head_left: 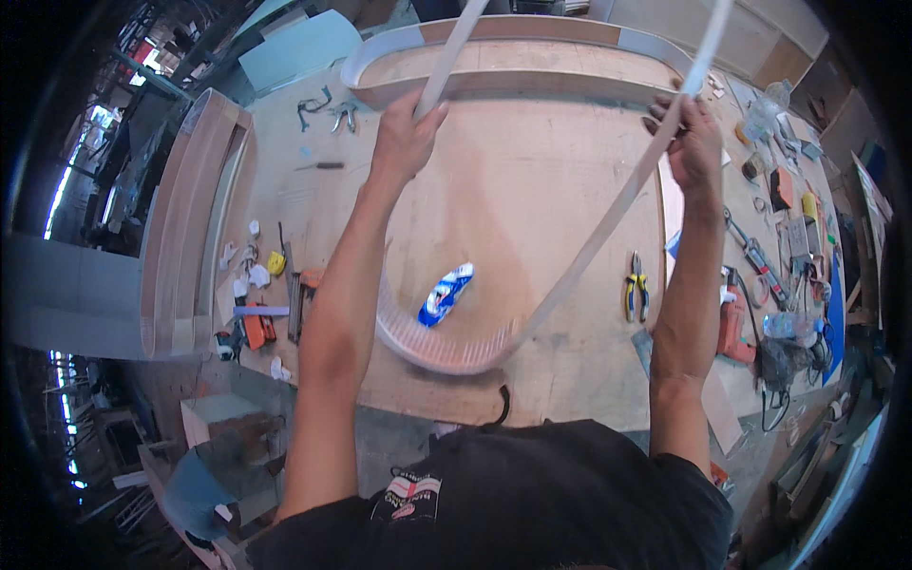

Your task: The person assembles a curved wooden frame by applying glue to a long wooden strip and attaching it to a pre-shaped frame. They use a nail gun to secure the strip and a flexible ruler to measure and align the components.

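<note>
A long pale strip (600,236) is bent into a U, with its curve toward me and its two ends running away past the upper edge. Close-set cuts line the inside of the bend. My left hand (407,140) is closed round the left arm of the strip. On the other arm my right hand (698,152) grips with bent fingers, slightly blurred. A crumpled blue and white packet (446,294) lies on the wooden worktable (560,157), just inside the bend. Yellow-and-black pliers (636,287) rest near my right forearm.
Along the far edge stands a long wooden frame with rounded ends (608,90); a similar one (185,223) is at the left. Spring clamps (344,116) and a thin tool (328,165) lie far left. A red power tool (734,323), a plastic bottle (790,326) and other clutter fill the right side.
</note>
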{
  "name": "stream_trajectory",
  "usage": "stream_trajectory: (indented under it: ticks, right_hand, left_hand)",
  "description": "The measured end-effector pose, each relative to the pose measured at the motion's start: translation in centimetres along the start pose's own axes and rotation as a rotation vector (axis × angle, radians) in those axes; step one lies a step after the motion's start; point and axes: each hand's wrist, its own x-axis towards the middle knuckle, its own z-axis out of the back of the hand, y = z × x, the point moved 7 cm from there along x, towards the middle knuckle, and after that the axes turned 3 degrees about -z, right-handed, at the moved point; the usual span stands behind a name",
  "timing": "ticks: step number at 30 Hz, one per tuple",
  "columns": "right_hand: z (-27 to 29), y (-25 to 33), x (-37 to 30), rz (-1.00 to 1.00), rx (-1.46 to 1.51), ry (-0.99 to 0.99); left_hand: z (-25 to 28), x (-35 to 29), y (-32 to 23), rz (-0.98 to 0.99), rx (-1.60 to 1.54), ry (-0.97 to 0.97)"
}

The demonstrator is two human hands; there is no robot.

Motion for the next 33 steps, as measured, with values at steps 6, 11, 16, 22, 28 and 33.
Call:
stream_trajectory:
  ticks: [6,11,16,22,28,33]
  right_hand:
    - [5.2,3.6,-12.7,0.134,0.11,-0.204]
    - [9.7,-1.6,-24.7,0.117,0.248,-0.271]
    - [5.3,-9.1,-36.5,-0.073,0.258,-0.445]
    - [0.8,-21.2,-42.5,-0.29,0.453,-0.561]
    - [-4.9,-28.7,-43.6,-0.444,0.553,-0.568]
    - [-8.8,-34.5,-45.3,-0.577,0.687,-0.573]
  left_hand:
    - [-1.3,2.1,-5.4,-0.199,0.044,0.093]
    - [-6.5,2.6,-7.9,-0.268,0.192,0.36]
    - [-11.6,0.5,-7.8,-0.403,0.361,0.662]
    - [-14.4,-3.2,-5.1,-0.57,0.494,0.856]
    - [-14.9,-4.6,2.7,-0.576,0.58,0.975]
    - [-15.5,-6.2,8.9,-0.564,0.576,1.058]
